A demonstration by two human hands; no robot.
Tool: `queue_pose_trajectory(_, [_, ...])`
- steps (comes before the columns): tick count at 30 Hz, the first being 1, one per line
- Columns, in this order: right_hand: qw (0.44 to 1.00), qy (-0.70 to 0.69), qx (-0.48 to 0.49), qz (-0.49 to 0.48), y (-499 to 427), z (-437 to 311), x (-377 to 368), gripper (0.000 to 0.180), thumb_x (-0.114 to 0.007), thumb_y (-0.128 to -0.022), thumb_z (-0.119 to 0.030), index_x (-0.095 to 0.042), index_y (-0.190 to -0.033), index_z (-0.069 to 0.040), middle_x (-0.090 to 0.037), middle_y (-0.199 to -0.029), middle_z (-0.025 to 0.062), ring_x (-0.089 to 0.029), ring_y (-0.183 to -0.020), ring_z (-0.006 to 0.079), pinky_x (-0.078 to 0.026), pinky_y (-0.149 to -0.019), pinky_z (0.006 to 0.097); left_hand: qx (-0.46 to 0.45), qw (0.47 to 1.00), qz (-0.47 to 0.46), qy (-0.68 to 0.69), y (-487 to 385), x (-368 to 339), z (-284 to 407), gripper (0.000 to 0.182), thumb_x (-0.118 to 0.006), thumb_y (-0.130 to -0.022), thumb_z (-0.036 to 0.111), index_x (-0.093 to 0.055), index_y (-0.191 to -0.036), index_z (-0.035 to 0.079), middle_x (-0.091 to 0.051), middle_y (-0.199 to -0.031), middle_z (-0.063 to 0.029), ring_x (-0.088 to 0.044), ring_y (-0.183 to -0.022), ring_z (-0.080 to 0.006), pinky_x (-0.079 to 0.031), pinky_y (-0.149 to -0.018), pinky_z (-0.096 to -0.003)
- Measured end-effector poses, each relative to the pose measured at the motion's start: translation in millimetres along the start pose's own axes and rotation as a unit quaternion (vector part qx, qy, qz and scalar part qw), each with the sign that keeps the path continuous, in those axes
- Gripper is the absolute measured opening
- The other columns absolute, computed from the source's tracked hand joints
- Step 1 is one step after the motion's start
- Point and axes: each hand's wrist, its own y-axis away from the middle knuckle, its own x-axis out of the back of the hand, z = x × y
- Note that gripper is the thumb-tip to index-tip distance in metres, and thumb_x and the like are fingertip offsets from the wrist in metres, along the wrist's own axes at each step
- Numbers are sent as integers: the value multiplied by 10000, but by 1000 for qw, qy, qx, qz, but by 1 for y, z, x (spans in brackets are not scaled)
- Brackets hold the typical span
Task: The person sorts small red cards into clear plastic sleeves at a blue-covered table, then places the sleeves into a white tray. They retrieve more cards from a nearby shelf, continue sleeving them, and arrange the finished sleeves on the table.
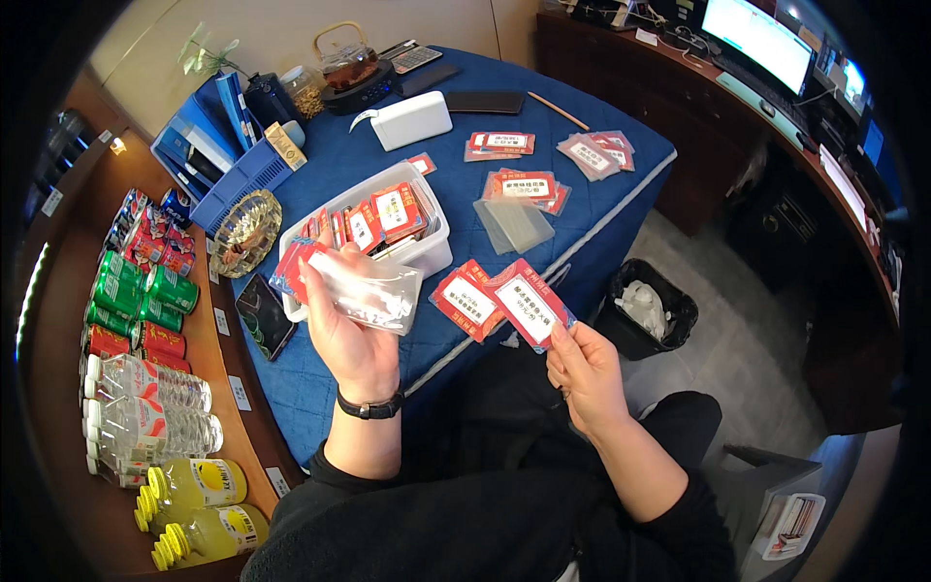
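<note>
My left hand [353, 331] grips a clear plastic card sleeve [385, 295] together with a red card [292, 269], above the near side of a white plastic tub [433, 254]. Between the thumb and fingers of my right hand [585, 367] is a red-bordered card [529, 305] with printed writing. Its left edge overlaps other red cards [465, 305] at the table's front edge. Many similar cards [396, 211] stand packed in the tub. Behind my right hand's card lie empty clear sleeves [513, 227], partly under a stack of red cards [520, 184].
Two more card piles [500, 143] [596, 154] lie farther back on the blue tablecloth [618, 204]. A white label printer [412, 121], glass ashtray [247, 233], phone [265, 316] and glass teapot [349, 69] stand around. Drink cans and bottles [153, 415] fill the left shelf; a bin [647, 309] is at right.
</note>
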Motion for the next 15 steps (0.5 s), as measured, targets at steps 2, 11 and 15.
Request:
queue_pose_trajectory(2, [997,68,-16,20,-12,5,-1,241,-555,-1003,-206,-578,-832,-38,-453,-664,-59,-349,-553,9,-270,-495,196,10,1000,-21,13,4,0,-2,393,-509,-1019,301,-531,-1312,40,-662,-1060,-95,-628,-983,-160,-498,-900,-322])
queue_pose_trajectory(11, [934,357,-6,19,-47,-2,-21,399,-623,-963,-333,-690,-795,23,-538,-559,10,-471,-543,54,-396,-521,248,32,995,69,-69,19,-16,-20,365,-498,-1025,262,-518,-1308,32,-663,-1071,-105,-633,-959,-162,-513,-843,-311])
queue_pose_trajectory(15, [957,250,11,-148,-35,-12,-35,229,-632,-967,-225,-655,-997,1,-522,-670,-65,-410,-551,17,-315,-504,192,93,985,3,-142,38,-29,-36,423,-499,-1026,317,-490,-1329,23,-655,-1093,-120,-618,-945,-152,-505,-849,-300])
